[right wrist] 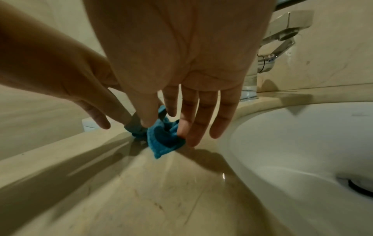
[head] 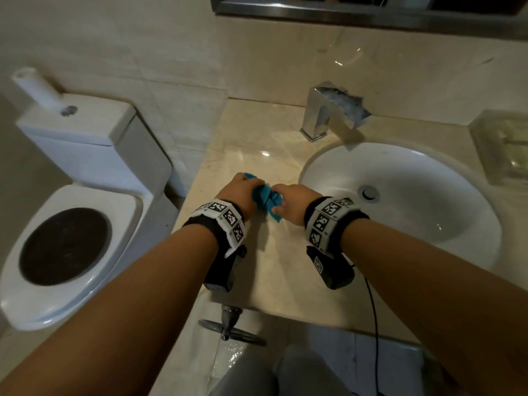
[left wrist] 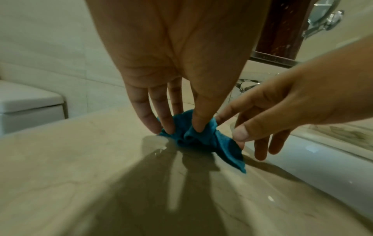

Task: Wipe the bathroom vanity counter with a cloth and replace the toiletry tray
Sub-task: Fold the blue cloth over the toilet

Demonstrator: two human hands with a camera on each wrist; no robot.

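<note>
A crumpled blue cloth (head: 265, 200) lies on the beige marble counter (head: 243, 150), just left of the sink. My left hand (head: 243, 187) pinches its left part between thumb and fingers. My right hand (head: 285, 201) pinches its right part. In the left wrist view the left hand (left wrist: 182, 131) presses the cloth (left wrist: 228, 150) down, while the right hand (left wrist: 240, 137) holds a corner with thumb and forefinger. In the right wrist view the right hand (right wrist: 165, 129) grips the cloth (right wrist: 161, 142). A clear glass tray (head: 503, 150) sits on the counter at the far right.
The white sink basin (head: 400, 210) is right of my hands, with a chrome faucet (head: 323, 112) behind it. A toilet (head: 71, 238) stands to the left, below the counter's edge. A metal valve handle (head: 231, 330) sticks out under the front edge.
</note>
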